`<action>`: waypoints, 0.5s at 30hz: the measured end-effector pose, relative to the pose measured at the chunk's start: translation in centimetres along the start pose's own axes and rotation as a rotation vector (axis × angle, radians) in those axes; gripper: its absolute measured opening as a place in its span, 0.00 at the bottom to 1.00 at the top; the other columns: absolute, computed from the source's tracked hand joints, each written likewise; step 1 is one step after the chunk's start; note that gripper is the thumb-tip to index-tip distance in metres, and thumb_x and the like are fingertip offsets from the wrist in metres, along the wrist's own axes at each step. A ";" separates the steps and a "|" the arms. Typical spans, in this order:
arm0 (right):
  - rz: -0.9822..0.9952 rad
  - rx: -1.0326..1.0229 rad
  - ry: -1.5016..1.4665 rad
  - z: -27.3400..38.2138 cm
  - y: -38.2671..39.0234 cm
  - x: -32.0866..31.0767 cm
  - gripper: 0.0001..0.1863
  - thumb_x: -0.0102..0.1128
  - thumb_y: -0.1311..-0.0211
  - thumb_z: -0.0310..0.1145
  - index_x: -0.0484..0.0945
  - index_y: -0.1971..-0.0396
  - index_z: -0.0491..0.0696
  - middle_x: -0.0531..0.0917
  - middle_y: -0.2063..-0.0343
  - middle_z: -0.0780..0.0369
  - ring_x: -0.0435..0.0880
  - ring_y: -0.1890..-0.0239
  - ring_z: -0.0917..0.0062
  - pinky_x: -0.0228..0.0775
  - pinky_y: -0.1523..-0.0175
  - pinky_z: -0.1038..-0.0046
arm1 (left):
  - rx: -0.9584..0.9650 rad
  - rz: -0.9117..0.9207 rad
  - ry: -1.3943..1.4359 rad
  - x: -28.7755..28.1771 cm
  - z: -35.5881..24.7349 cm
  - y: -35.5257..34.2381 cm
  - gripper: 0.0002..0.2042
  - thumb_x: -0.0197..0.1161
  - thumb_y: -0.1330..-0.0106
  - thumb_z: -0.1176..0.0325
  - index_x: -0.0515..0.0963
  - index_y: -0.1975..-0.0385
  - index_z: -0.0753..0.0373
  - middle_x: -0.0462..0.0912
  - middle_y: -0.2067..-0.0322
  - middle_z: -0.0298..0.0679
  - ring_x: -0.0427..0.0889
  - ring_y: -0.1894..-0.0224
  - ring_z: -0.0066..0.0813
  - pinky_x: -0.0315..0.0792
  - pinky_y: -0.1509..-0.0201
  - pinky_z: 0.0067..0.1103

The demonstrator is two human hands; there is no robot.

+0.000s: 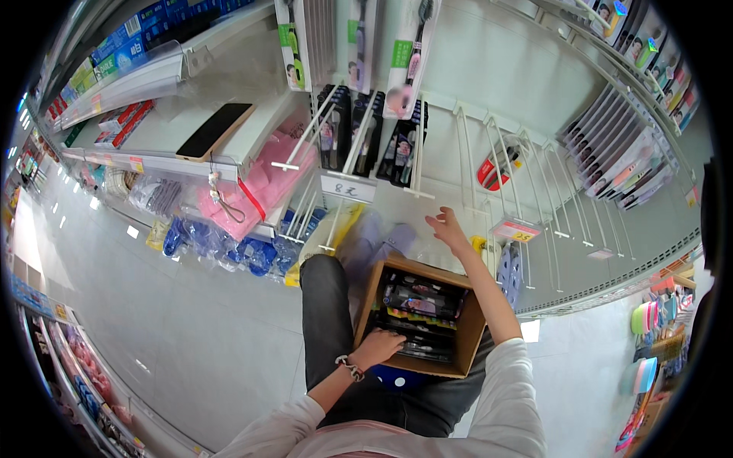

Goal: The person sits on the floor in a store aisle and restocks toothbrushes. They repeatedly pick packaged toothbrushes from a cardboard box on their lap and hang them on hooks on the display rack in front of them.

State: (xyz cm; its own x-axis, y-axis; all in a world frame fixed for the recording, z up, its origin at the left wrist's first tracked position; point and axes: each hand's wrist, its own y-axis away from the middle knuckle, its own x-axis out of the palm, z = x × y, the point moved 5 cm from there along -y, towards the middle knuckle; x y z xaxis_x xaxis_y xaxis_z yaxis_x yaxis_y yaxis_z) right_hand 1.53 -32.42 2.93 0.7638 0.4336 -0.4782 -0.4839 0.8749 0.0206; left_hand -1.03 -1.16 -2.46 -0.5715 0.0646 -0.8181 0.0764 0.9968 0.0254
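Note:
An open cardboard box [474, 336] rests on my lap between my knees. It holds several dark blister packs [416, 298], apparently toothbrushes. My left hand [379, 347] reaches over the box's left wall, its fingers curled at the packs; what they grip is hidden. My right hand [447, 227] stretches forward beyond the box, fingers apart and holding nothing, just below the end of a white display hook [418, 194]. Rows of similar black packs [398, 153] hang on the hooks before me. Larger toothbrush packs [412, 57] hang above them.
A phone [216, 131] lies on the shelf at left, beside a pink plastic-wrapped item [252, 187]. Bagged slippers [259, 256] sit underneath. On the right, bare hooks [550, 183], a red-backed pack [500, 164] and pale packs [622, 156] line the curved rack.

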 end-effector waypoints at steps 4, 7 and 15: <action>0.661 -0.079 -0.056 3.9 6.8 -1.2 0.24 0.61 0.43 0.43 0.73 0.51 0.43 0.78 0.58 0.60 0.77 0.56 0.75 0.68 0.50 0.74 | -0.082 -0.136 0.262 -5.9 -1.1 -0.1 0.10 0.54 0.38 0.64 0.79 0.65 0.60 0.81 0.70 0.44 0.80 0.68 0.44 0.73 0.64 0.33; 1.030 -0.130 0.008 5.5 12.6 -2.5 0.24 0.62 0.44 0.43 0.74 0.51 0.44 0.79 0.57 0.60 0.78 0.56 0.77 0.67 0.48 0.75 | -0.106 -0.272 0.389 -11.0 -1.3 0.1 0.08 0.57 0.39 0.65 0.80 0.66 0.61 0.80 0.75 0.46 0.80 0.73 0.43 0.72 0.69 0.29; 1.244 -0.300 0.325 7.8 15.9 -5.1 0.20 0.57 0.40 0.47 0.77 0.67 0.41 0.77 0.82 0.61 0.68 0.79 0.77 0.63 0.71 0.74 | -0.238 -0.764 0.960 -18.0 0.9 0.9 0.10 0.55 0.34 0.69 0.76 0.58 0.68 0.82 0.70 0.38 0.77 0.70 0.17 0.69 0.64 0.14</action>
State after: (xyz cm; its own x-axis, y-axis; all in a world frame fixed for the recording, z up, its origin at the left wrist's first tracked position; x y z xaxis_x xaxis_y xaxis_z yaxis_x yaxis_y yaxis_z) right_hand -6.77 -19.02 12.56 -0.3730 0.8001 -0.4698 -0.8908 -0.1672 0.4226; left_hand 10.09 -1.46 11.79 -0.7769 -0.6248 0.0777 -0.6296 0.7721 -0.0862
